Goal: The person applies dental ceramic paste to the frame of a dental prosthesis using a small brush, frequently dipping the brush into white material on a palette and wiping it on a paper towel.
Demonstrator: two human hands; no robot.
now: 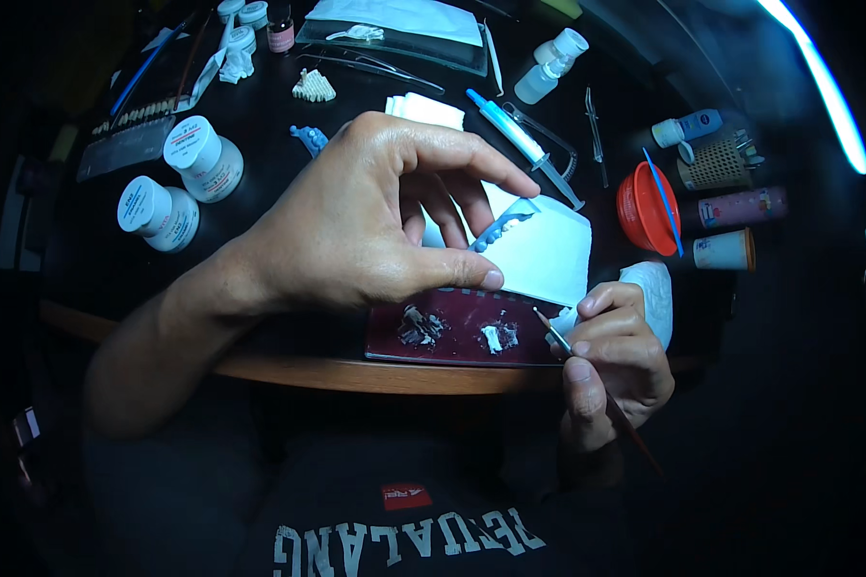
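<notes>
My left hand [356, 226] is raised over the near part of the table. Its thumb and fingers grip a blue dental model [494, 234] with whitish teeth along it. Lower and to the right, my right hand [618, 356] pinches a thin brush [560, 340] with a dark red handle. The brush tip points up and left, apart from the model. Beneath both hands lies a dark red slab [388, 341] bearing a greyish crumbly heap [420, 327] and a small white heap [496, 337]. A white paper sheet [548, 255] spreads behind the model.
Two white lidded jars [202, 159] stand at left. A blue-tipped syringe [515, 135] lies beyond my left hand, near a clear bottle [548, 72]. At right are a red bowl [642, 207], a paper cup [725, 251] and crumpled tissue [652, 293]. Tweezers [375, 67] lie farther back.
</notes>
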